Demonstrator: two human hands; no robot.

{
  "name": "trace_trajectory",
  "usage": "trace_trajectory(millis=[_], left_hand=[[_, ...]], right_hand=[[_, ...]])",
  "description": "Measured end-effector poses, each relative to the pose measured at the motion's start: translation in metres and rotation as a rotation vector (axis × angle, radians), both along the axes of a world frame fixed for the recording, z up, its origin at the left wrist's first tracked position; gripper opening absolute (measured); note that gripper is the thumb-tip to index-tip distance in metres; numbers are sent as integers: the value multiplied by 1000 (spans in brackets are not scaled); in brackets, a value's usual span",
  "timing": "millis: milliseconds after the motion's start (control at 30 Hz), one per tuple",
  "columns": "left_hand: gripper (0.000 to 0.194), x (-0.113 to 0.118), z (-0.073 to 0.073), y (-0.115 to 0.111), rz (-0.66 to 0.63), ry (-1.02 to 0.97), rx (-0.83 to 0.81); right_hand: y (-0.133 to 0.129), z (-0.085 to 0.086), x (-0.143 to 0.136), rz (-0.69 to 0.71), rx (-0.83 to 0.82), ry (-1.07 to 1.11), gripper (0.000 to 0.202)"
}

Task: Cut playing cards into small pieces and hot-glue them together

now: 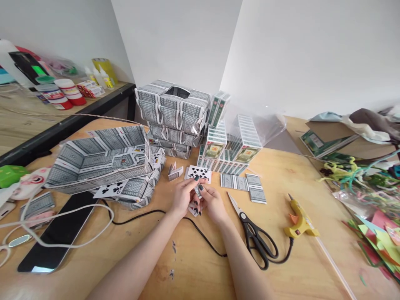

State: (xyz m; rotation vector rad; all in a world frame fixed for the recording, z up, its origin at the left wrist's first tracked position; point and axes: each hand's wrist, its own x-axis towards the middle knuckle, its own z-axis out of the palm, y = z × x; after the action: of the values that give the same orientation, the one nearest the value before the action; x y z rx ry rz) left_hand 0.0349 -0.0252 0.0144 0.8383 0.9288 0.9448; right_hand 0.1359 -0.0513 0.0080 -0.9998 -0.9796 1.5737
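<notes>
Both hands met at the middle of the desk [296, 175]. The left hand [183, 196] and right hand [213, 203] each had their grip closed on a folded playing card [197, 192], held between the fingertips just above the desk. A flat card [199, 173] lay just beyond them. Scissors [254, 233] lay to the near right, with a glue gun [300, 223] farther right.
</notes>
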Motion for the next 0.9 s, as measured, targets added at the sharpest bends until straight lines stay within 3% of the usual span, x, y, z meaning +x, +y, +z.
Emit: trace_trajectory(millis=[133,267,433,567,667,900], left_hand=[[25,-7,5,5,107,268,295],[21,-9,2,8,85,393,389],[19,-8,-4,10,-30,298,278],[21,-8,-2,8,-119,125,152],[22,-6,-2,6,-107,27,105],[25,-2,1,4,-122,96,94]], right_hand=[[5,-6,10,-143,-11,18,29],[10,-10,22,-290,42,-37,28],[11,-9,26,-362,77,-163,34],[10,-1,25,-282,50,-5,34],[10,4,25,-241,8,85,32],[11,1,28,-282,65,-95,34]])
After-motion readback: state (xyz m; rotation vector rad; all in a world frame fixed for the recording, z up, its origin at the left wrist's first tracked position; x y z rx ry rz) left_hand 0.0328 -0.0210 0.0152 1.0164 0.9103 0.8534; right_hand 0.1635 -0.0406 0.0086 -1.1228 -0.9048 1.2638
